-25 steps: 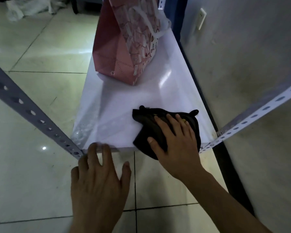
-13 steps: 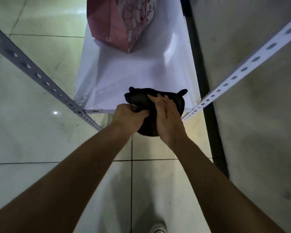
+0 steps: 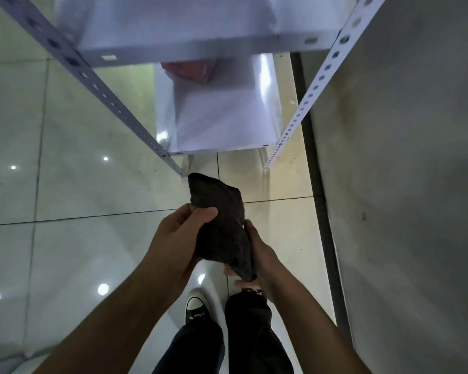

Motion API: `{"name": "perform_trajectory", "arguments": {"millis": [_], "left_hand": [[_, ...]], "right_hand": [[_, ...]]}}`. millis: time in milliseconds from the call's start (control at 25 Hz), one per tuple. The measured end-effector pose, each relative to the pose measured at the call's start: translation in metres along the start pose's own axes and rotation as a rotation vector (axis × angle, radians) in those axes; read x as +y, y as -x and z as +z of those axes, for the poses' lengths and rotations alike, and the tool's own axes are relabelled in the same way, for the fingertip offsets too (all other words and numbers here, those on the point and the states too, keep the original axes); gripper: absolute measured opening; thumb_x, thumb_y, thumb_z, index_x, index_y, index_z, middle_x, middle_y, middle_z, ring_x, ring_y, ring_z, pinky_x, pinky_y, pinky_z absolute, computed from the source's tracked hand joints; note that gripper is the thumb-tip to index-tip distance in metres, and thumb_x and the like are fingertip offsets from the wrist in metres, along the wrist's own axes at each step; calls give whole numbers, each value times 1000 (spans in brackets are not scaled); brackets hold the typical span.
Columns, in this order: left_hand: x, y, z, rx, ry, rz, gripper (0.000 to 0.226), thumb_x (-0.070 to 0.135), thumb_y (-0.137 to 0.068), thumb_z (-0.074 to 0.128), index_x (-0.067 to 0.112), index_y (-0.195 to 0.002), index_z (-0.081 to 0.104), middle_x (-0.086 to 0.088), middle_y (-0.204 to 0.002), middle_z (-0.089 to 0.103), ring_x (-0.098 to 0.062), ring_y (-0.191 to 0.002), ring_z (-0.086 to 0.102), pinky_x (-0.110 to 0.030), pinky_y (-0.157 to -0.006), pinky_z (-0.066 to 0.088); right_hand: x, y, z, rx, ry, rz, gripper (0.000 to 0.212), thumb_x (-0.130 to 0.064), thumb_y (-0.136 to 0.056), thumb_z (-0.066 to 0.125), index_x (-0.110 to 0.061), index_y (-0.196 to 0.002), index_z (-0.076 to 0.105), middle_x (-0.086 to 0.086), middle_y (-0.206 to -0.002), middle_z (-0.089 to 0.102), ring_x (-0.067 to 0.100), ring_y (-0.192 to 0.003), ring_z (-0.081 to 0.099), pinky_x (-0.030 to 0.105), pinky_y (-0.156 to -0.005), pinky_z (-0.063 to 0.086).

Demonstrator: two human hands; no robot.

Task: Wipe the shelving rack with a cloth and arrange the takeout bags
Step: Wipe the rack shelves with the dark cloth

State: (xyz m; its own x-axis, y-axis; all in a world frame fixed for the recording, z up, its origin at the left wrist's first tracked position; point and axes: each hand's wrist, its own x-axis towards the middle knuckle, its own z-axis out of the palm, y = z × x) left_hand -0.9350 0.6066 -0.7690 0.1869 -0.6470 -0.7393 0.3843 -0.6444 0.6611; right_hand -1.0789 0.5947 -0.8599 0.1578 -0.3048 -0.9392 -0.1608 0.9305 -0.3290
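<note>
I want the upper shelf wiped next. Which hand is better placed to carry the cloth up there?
Probably the left hand: it grips the upper part of the dark cloth, nearer the upper shelf. The right hand only holds its lower tail.

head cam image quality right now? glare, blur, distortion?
Head view: dim overall; bright lamp reflections on the glossy floor tiles and a glare streak on the lower shelf. Wide-angle distortion splays the rack posts outward. The upper shelf and red bag look soft; the dark cloth, gripped by the left hand and right hand, shows little texture.
</note>
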Motion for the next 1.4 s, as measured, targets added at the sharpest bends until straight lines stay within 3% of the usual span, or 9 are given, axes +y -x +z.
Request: {"name": "perform_trajectory", "arguments": {"millis": [80,240,360,520,840,960,1080,1280,1400], "left_hand": [[29,45,3,-36,1,50,17,12,-91,60,11,-102,73,-9,-100,77,-24,-93,74,-33,-68,61],[97,125,12,-80,-30,147,19,9,-90,60,16,-92,77,-11,-100,77,-29,-94,74,-48,-77,61],[146,175,21,-144,-23,222,20,7,-91,57,12,-94,76,-14,-102,76,-32,-95,73,-47,-77,59],[199,235,27,-212,0,326,19,9,-89,58,11,-95,76,-13,-102,76,-29,-95,74,-38,-71,61],[324,332,41,-336,45,504,21,11,-86,58,10,-100,75,-12,-106,75,-27,-99,72,-36,-80,57],[362,349,49,-342,76,560,31,14,-80,63,5,-108,70,-15,-108,75,-30,-99,71,-38,-75,58],[399,350,54,-300,68,598,43,23,-67,67,6,-106,72,-12,-106,75,-31,-96,71,-44,-70,58],[448,313,75,-112,79,584,19,28,-78,74,17,-93,76,-2,-92,78,-23,-91,74,-34,-69,59],[469,281,94,4,-64,644,8,29,-80,76,21,-78,74,11,-75,76,-14,-83,72,-25,-64,57]], "right_hand": [[-9,51,0,-44,-166,7,51,-61,-97,48,-18,-98,75,13,-95,79,25,-75,77,37,-74,59],[-48,146,0,-44,-98,-218,61,-60,-76,72,-13,-115,76,12,-109,77,31,-101,74,46,-92,58],[-82,211,5,-176,-139,-293,57,-63,-65,78,-21,-104,82,8,-109,78,27,-102,74,44,-89,59],[-111,290,18,-273,-304,-312,50,-55,-79,79,-16,-110,78,11,-110,77,25,-92,77,37,-71,62],[-176,428,40,-453,-449,-408,56,-42,-79,85,-5,-118,69,19,-98,69,31,-78,70,41,-66,53],[-213,465,45,-367,-457,-607,32,-27,-74,85,-7,-98,78,16,-88,74,25,-71,73,35,-62,58],[-262,497,35,-190,-440,-811,43,-20,-78,80,-6,-118,72,18,-110,75,31,-90,76,38,-67,61],[-345,524,23,325,-73,-1062,52,-24,-86,79,-24,-135,60,3,-126,65,26,-109,67,45,-94,58],[-386,516,26,541,151,-1178,45,-20,-92,70,-25,-135,57,1,-119,64,19,-101,62,34,-91,54]]}}
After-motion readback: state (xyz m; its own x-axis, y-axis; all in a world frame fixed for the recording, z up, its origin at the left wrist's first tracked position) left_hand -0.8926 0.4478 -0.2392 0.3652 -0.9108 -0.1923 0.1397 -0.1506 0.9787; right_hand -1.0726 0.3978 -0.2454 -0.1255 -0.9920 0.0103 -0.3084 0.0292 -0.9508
